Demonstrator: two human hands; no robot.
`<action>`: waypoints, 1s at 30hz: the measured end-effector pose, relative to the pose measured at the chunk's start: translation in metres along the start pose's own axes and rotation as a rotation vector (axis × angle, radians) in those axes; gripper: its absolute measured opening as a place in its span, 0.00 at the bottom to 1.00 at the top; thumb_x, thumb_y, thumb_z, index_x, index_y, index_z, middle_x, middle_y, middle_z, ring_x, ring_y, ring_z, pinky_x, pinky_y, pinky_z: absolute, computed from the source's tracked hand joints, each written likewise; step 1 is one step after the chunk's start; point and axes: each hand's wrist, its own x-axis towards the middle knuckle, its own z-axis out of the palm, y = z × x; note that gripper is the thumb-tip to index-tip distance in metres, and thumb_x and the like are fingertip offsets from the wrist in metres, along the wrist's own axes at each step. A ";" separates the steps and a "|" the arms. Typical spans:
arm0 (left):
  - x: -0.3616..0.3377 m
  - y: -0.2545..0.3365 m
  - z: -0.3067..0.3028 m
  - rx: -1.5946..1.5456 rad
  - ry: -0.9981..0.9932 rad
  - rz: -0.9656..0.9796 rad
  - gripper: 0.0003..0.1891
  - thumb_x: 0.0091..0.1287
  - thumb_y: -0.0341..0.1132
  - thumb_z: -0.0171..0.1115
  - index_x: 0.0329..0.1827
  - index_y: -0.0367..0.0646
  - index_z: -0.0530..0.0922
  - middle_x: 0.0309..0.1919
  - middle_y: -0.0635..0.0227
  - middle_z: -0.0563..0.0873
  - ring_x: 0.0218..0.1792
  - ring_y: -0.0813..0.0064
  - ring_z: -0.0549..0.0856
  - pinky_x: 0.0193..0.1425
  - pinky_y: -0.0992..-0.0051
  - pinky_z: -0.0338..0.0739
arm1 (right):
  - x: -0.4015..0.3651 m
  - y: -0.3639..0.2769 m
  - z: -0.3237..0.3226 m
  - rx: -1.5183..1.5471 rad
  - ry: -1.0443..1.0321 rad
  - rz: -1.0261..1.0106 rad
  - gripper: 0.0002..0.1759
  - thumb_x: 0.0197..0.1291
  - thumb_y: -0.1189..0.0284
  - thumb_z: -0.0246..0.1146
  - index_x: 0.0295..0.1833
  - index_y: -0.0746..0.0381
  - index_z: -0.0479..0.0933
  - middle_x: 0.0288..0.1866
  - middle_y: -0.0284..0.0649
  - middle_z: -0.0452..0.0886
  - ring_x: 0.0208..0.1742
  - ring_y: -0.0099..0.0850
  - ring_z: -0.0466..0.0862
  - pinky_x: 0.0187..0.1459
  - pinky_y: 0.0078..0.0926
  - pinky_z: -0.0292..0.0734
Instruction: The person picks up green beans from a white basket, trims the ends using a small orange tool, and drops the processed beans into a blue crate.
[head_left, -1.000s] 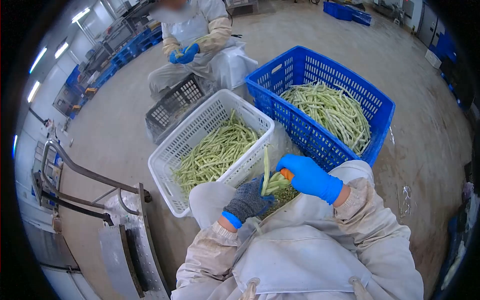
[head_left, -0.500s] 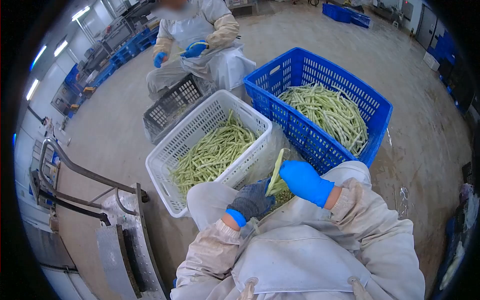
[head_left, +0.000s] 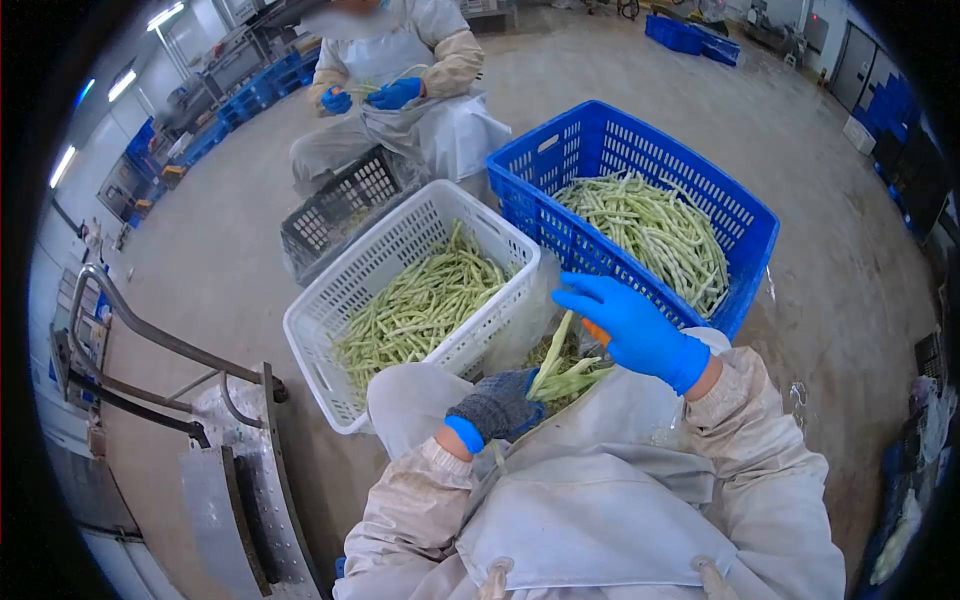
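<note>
My left hand (head_left: 495, 405), in a dark grey glove over a blue one, is closed round the lower ends of a few pale green beans (head_left: 565, 380), which fan out over my lap. To their upper right is my right hand (head_left: 635, 325) in a blue glove, its fingers spread; something orange (head_left: 597, 332) shows by its thumb side. Beyond my knees, a white crate (head_left: 480, 325) holds many cut green beans (head_left: 425, 305). A blue crate (head_left: 625, 262) to its right holds long beans (head_left: 660, 230). Plant scraps (head_left: 560, 355) lie below my hands.
Across from me sits a co-worker (head_left: 400, 50) with blue gloves (head_left: 395, 93), handling beans. A black crate (head_left: 345, 200) lined with plastic stands before that person. To the left is a metal cart (head_left: 235, 420) with a bent tube handle (head_left: 160, 335).
My right hand has opened and moved slightly right, away from the bean tips. The beans in my left hand now spread apart. The co-worker's hands have shifted.
</note>
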 end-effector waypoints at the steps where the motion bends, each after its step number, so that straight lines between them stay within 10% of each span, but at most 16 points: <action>1: -0.001 0.003 -0.002 0.021 -0.007 0.007 0.19 0.57 0.42 0.63 0.48 0.41 0.76 0.36 0.50 0.83 0.40 0.51 0.82 0.45 0.59 0.75 | 0.004 -0.001 -0.003 -0.099 -0.114 -0.098 0.31 0.47 0.86 0.56 0.61 0.59 0.70 0.51 0.46 0.75 0.51 0.44 0.76 0.51 0.36 0.74; 11: -0.005 -0.005 -0.002 -0.116 -0.066 -0.001 0.17 0.60 0.40 0.63 0.48 0.41 0.76 0.31 0.56 0.83 0.33 0.61 0.83 0.41 0.62 0.76 | -0.025 0.046 0.037 -0.299 -0.099 -0.148 0.12 0.51 0.80 0.56 0.44 0.62 0.74 0.36 0.43 0.76 0.37 0.41 0.78 0.38 0.37 0.74; 13: -0.004 -0.009 0.001 -0.098 0.030 0.123 0.17 0.61 0.40 0.63 0.48 0.41 0.76 0.31 0.56 0.84 0.33 0.61 0.82 0.41 0.62 0.75 | -0.046 0.105 0.064 0.331 0.221 0.464 0.07 0.55 0.78 0.55 0.39 0.63 0.75 0.31 0.44 0.77 0.32 0.38 0.78 0.35 0.34 0.73; 15: -0.014 -0.013 -0.002 -0.179 0.034 0.066 0.17 0.61 0.40 0.63 0.49 0.41 0.76 0.32 0.58 0.83 0.32 0.64 0.82 0.40 0.64 0.76 | -0.041 0.110 0.006 0.094 0.513 0.596 0.07 0.59 0.75 0.56 0.39 0.65 0.76 0.32 0.44 0.80 0.32 0.33 0.78 0.36 0.29 0.73; 21: -0.003 -0.023 -0.020 -0.990 0.300 -0.217 0.19 0.61 0.34 0.64 0.55 0.39 0.74 0.30 0.67 0.81 0.31 0.77 0.80 0.34 0.74 0.77 | -0.073 0.095 -0.002 -0.075 -0.058 0.438 0.21 0.53 0.78 0.61 0.55 0.65 0.73 0.56 0.50 0.73 0.54 0.45 0.75 0.53 0.35 0.71; 30: 0.024 -0.012 -0.014 -1.519 0.717 -0.050 0.26 0.64 0.31 0.62 0.65 0.42 0.66 0.35 0.71 0.78 0.30 0.79 0.79 0.37 0.73 0.79 | -0.030 -0.022 0.013 0.584 -0.017 0.447 0.16 0.60 0.75 0.59 0.54 0.63 0.75 0.45 0.48 0.80 0.46 0.40 0.81 0.49 0.33 0.74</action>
